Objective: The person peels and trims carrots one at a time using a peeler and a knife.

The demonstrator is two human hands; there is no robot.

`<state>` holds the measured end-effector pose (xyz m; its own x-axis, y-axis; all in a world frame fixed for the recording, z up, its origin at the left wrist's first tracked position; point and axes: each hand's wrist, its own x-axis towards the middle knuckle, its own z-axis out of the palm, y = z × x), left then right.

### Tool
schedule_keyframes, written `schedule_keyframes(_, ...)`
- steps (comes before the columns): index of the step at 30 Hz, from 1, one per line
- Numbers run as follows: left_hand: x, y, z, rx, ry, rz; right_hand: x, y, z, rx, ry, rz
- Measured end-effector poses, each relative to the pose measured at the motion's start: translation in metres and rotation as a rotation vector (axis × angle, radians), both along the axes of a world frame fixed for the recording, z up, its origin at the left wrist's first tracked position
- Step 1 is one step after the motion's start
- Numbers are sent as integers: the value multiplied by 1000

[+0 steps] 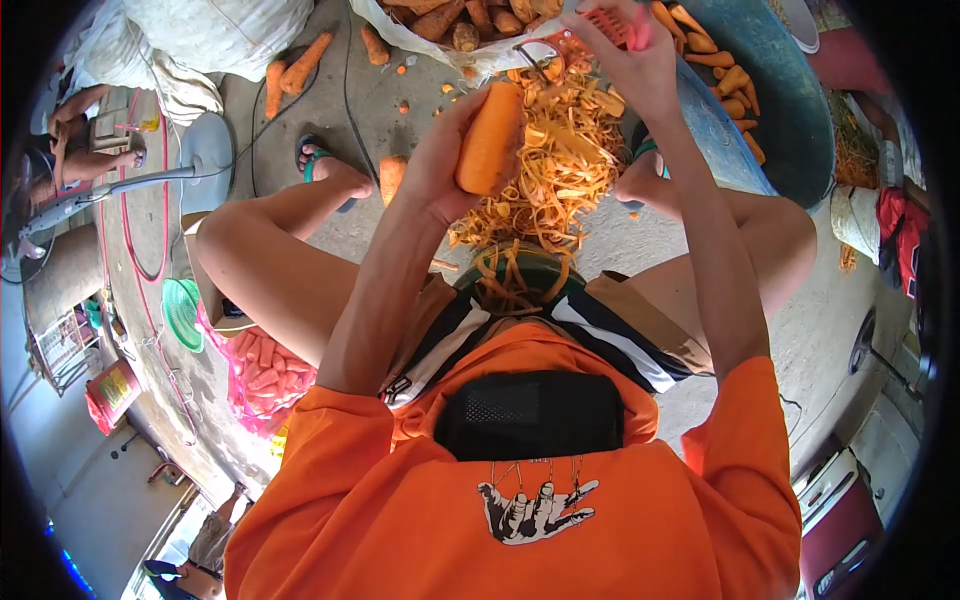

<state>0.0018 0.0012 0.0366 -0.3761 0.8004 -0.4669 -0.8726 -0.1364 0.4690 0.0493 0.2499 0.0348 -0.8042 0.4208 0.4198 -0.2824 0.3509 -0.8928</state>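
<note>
In the head view my left hand (439,160) is closed around a thick orange carrot (492,140), which stands nearly upright in the palm and looks mostly peeled. My right hand (640,68), raised at the top, grips what looks like a red peeler (606,25); its working end is partly blurred and sits apart from the carrot. Below both hands a heap of carrot peelings (555,150) covers the floor between my feet. More strips hang over a dark green rounded object (540,272) between my thighs.
A white sack of unpeeled carrots (440,50) stands ahead. At right, a blue tub (800,130) holds several peeled carrots. Loose carrots (305,62) and a cable (350,110) lie on the floor. A pink bag of carrots (262,375) and a grey fan (207,160) are left.
</note>
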Motion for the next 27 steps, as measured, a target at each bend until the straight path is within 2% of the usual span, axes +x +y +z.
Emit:
schedule_keyframes(1, -1, 2, 3, 13, -15, 28, 6, -4, -2, -96, 49, 129)
schedule_keyframes(2, 1, 3, 5, 24, -36, 56, 17, -26, 7, -96, 51, 131)
schedule_keyframes(4, 2, 8, 12, 6, -80, 82, 33, -61, 23, 294, 20, 254)
schedule_keyframes(5, 1, 10, 14, -14, -124, 107, 33, -60, 30, 499, 92, 296)
schedule_keyframes(6, 0, 7, 10, -19, -125, 107, 30, -55, 25, 494, 91, 296)
schedule_keyframes(8, 1, 0, -3, -30, 29, -14, 19, -28, 8, 32, -126, 108)
schedule_keyframes(9, 2, -2, -9, -25, 30, -15, 10, -11, 9, 165, 23, 3)
schedule_keyframes(10, 1, -5, -13, 58, -33, -56, 11, -6, 5, 168, 26, 5)
schedule_keyframes(11, -2, -5, -14, 141, -91, -102, 13, -8, 13, 72, 12, 106)
schedule_keyframes(13, -3, -3, -10, 66, -59, -78, 29, -44, 29, -185, -41, 278)
schedule_keyframes(14, -3, -1, -7, -9, -30, -54, 34, -55, 37, -181, -41, 278)
schedule_keyframes(16, -3, 2, -7, 17, -45, -51, 36, -66, 45, 484, 99, 351)
schedule_keyframes(17, 0, -2, -8, 34, -72, -48, 38, -53, 36, 379, -200, 329)
schedule_keyframes(18, 3, -6, -8, 25, -79, -52, 33, -41, 25, 368, -206, 327)
schedule_keyframes(20, 2, -5, -3, 41, -137, -44, 12, -9, 6, 10, 15, 58)
schedule_keyframes(22, -1, -4, 0, 63, -111, -45, 12, -3, 3, 75, -47, 39)
schedule_keyframes(24, 1, -1, 5, 82, -95, -40, 31, -50, 23, 7, 0, 213)
schedule_keyframes(25, 4, 4, 11, 3, -94, 15, 42, -61, 35, 340, -117, 251)
schedule_keyframes(27, 3, 6, 9, -84, -94, 74, 36, -57, 35, 317, -120, 261)
